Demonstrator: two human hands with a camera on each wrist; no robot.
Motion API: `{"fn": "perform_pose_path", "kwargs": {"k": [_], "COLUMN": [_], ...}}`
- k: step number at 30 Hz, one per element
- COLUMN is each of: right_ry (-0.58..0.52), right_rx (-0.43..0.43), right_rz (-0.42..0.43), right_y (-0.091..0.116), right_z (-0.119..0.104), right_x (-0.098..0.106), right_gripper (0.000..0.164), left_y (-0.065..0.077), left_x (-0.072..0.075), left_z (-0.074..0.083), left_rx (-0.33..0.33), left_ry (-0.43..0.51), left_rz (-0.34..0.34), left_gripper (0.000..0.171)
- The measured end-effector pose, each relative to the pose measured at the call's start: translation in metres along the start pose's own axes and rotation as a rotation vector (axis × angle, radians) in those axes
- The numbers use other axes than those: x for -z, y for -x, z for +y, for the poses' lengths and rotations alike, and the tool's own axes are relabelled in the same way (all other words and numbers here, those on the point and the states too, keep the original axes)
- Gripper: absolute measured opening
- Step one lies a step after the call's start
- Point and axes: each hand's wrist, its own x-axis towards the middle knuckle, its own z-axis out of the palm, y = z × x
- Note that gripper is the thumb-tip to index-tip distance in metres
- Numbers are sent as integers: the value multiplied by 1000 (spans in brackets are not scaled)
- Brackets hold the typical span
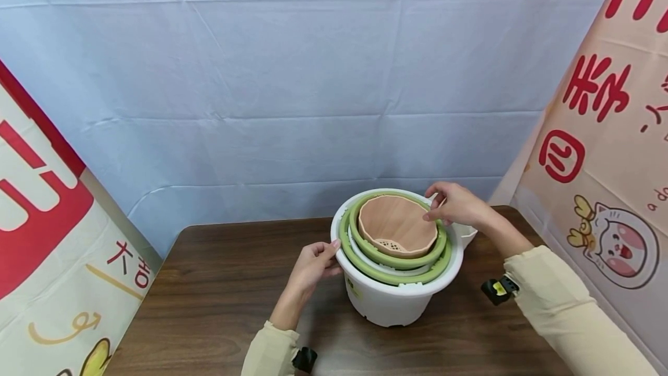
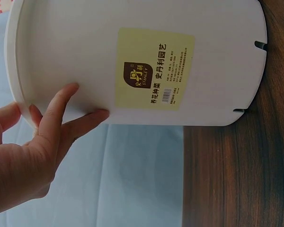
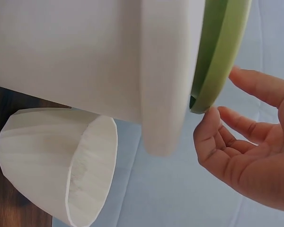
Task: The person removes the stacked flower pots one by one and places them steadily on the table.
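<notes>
A large white flowerpot (image 1: 388,306) stands on the table, with green flowerpots (image 1: 443,260), a white one and a terracotta-coloured flowerpot (image 1: 396,219) nested inside it. At its left side my left hand (image 1: 312,268) grips the rim, thumb on the edge and fingers spread against the outer wall. In the left wrist view a yellow label (image 2: 154,68) shows on that wall. My right hand (image 1: 456,208) is at the right of the nest. Its thumb and fingers pinch at a green rim (image 3: 220,61), close to the terracotta-coloured pot's edge.
Behind the large pot, on the right, a smaller white ribbed pot (image 3: 42,156) stands on the wooden table (image 1: 224,295). Pale blue cloth (image 1: 292,103) hangs at the back. Printed banners (image 1: 600,190) flank both sides.
</notes>
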Motion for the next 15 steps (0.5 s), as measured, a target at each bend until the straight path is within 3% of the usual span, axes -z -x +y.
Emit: {"fn": "perform_pose_path", "kwargs": {"k": [15], "right_ry": [137], "right_rx": [-22], "right_rz": [70], "right_y": [-5], "right_z": [2], "right_x": [-10], "right_gripper": [47], "left_y": [-2], "left_x": [1], "left_z": [-1], "left_rx": [3], "left_ry": [8], "left_rz": [-3], "left_gripper": [32]}}
